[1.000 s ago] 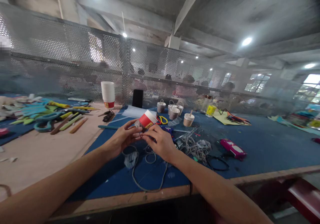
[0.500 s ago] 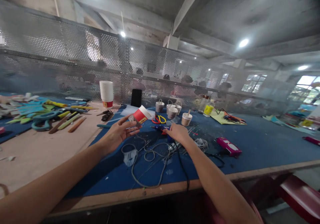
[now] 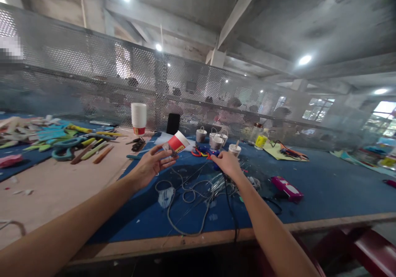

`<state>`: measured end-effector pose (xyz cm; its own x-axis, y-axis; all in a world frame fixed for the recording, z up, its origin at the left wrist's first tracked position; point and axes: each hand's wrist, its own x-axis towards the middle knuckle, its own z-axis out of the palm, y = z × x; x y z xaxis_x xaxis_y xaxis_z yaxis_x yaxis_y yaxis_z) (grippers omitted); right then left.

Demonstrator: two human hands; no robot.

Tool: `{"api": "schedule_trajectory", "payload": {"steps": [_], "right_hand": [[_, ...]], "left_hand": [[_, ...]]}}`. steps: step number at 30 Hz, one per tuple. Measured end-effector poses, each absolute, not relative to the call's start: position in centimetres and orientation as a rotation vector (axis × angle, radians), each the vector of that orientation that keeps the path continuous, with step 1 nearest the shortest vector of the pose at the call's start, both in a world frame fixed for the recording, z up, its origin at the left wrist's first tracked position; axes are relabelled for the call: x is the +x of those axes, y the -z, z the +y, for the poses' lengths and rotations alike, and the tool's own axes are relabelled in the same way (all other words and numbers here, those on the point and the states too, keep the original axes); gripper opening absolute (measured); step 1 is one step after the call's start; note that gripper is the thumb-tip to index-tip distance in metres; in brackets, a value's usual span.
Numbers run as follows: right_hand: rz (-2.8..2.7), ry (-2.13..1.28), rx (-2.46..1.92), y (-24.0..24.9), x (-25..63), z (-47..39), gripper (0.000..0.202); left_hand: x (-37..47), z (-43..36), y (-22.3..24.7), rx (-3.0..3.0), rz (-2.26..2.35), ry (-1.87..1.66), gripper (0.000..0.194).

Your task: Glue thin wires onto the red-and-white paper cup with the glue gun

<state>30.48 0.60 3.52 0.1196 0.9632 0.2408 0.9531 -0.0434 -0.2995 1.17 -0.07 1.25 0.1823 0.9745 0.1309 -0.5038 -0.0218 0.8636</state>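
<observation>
My left hand (image 3: 155, 163) is closed on a red and white paper cup (image 3: 178, 142), tilted with its mouth to the upper right. Grey material covers the cup's lower end near my fingers, and a grey cord (image 3: 185, 191) runs in loops over the blue mat below. My right hand (image 3: 227, 162) grips a blue hot glue gun (image 3: 206, 149), its nozzle pointing left toward the cup but apart from it. A black cable hangs from the gun. Scissors with red and yellow handles (image 3: 198, 154) lie just behind the gun, partly hidden by it.
Several grey-wrapped cups (image 3: 215, 142) stand behind my hands. A stack of paper cups (image 3: 139, 119) and a dark phone (image 3: 173, 124) are at the back. Blue-handled scissors (image 3: 63, 153) and markers lie left. A purple box (image 3: 287, 188) and a yellow-labelled bottle (image 3: 260, 140) sit right.
The glue gun has risen slightly and now overlaps the red and yellow scissors. The cup stays in my left hand at nearly the same tilt. The whole view has shifted a little.
</observation>
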Motion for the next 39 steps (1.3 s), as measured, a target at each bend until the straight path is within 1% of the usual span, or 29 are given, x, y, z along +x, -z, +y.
{"api": "schedule_trajectory", "payload": {"steps": [3, 6, 9, 11, 14, 18, 23, 26, 30, 36, 39], "right_hand": [[-1.610, -0.028, -1.862, -4.4, 31.3, 0.4, 0.039], [-1.488, -0.135, -1.513, -4.9, 31.6, 0.1, 0.042], [-1.410, -0.437, -1.095, -5.0, 30.5, -0.5, 0.047], [-1.382, -0.677, -0.904, -5.0, 29.2, -1.1, 0.046], [-1.418, -0.831, -0.788, -4.5, 27.4, -1.8, 0.038], [-1.460, -0.916, -0.828, -3.4, 26.1, -2.6, 0.036], [-1.638, -0.877, -0.885, -2.4, 25.6, -3.7, 0.040], [-1.684, -0.832, -0.932, -1.8, 25.3, -4.0, 0.039], [-1.745, -0.665, -0.898, -0.9, 25.1, -3.9, 0.033], [-1.874, -0.374, -0.938, 0.2, 25.6, -3.5, 0.033], [-1.887, -0.316, -0.992, 0.5, 25.8, -3.3, 0.031]], "left_hand": [[1.1, 0.0, -1.3, 0.951, 0.653, -1.329, 0.045], [1.2, -0.1, -1.2, 0.958, 0.670, -1.339, 0.046], [1.3, -0.2, -1.0, 0.963, 0.676, -1.325, 0.048], [1.3, -0.2, -0.7, 0.976, 0.672, -1.312, 0.048], [1.5, -0.3, -0.5, 1.012, 0.690, -1.312, 0.048], [1.8, -0.6, -0.6, 1.041, 0.717, -1.318, 0.048], [2.0, -0.6, -0.5, 1.058, 0.743, -1.312, 0.052], [2.1, -0.8, -0.5, 1.102, 0.747, -1.308, 0.054], [2.1, -1.2, -0.7, 1.154, 0.755, -1.308, 0.055], [2.3, -1.2, -0.8, 1.170, 0.777, -1.346, 0.056], [2.4, -1.4, -0.9, 1.171, 0.794, -1.354, 0.057]]}}
